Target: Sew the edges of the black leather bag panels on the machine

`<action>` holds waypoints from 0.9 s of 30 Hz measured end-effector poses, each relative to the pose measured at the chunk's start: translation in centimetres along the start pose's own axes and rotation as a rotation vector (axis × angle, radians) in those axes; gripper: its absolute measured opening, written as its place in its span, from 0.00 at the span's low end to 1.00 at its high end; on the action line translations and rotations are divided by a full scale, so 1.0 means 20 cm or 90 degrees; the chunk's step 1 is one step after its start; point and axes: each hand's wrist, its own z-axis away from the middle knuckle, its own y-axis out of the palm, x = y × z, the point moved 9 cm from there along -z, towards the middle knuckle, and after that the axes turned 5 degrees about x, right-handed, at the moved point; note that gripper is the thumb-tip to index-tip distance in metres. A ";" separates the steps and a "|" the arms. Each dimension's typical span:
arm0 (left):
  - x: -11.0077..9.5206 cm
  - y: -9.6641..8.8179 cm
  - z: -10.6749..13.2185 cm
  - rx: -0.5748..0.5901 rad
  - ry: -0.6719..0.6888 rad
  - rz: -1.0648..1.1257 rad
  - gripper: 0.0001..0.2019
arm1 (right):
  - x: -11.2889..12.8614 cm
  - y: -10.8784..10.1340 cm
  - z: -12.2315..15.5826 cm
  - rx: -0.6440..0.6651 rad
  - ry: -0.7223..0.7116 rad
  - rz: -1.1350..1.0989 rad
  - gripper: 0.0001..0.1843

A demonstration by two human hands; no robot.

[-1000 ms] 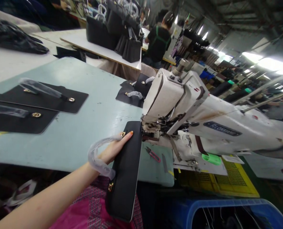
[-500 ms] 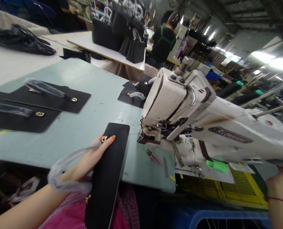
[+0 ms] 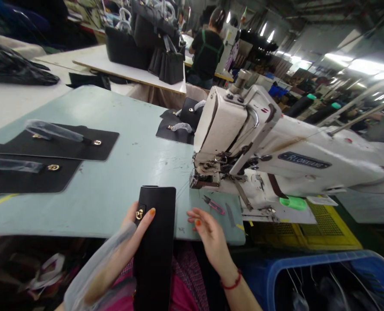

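Observation:
My left hand (image 3: 136, 235) grips a folded black bag panel (image 3: 158, 242) along its left side, thumb lying on its face beside a gold buckle. A plastic-wrapped handle (image 3: 96, 263) joined to the panel loops around my left wrist. My right hand (image 3: 209, 233) hangs over the table's front edge, fingers apart and holding nothing, a short way right of the panel. Nearest to it lie pink-handled thread snips (image 3: 214, 204) and a thin grey strip (image 3: 231, 214). The sewing machine head (image 3: 231, 129) stands just beyond on the right.
More black panels with wrapped handles (image 3: 69, 142) lie on the left of the green table (image 3: 130, 168), others (image 3: 179, 125) behind the machine. Finished black bags (image 3: 133, 47) stand on a further table. A blue basket (image 3: 276, 263) sits low at right. A person (image 3: 208, 47) works beyond.
My right hand has come in from the far right to beside the panel. The left hand with the panel sits lower in view, and the camera has shifted slightly.

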 end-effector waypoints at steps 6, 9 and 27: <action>0.04 -0.03 0.00 -0.150 -0.044 0.152 0.30 | 0.01 0.29 -0.27 -0.031 0.029 -0.229 0.17; 0.05 -0.03 -0.01 -0.153 -0.047 0.131 0.30 | 0.05 0.31 -0.32 -0.065 0.037 -0.320 0.13; -0.03 -0.09 0.03 -0.256 0.033 0.017 0.39 | -0.04 -0.01 -0.27 -0.111 -0.016 0.070 0.18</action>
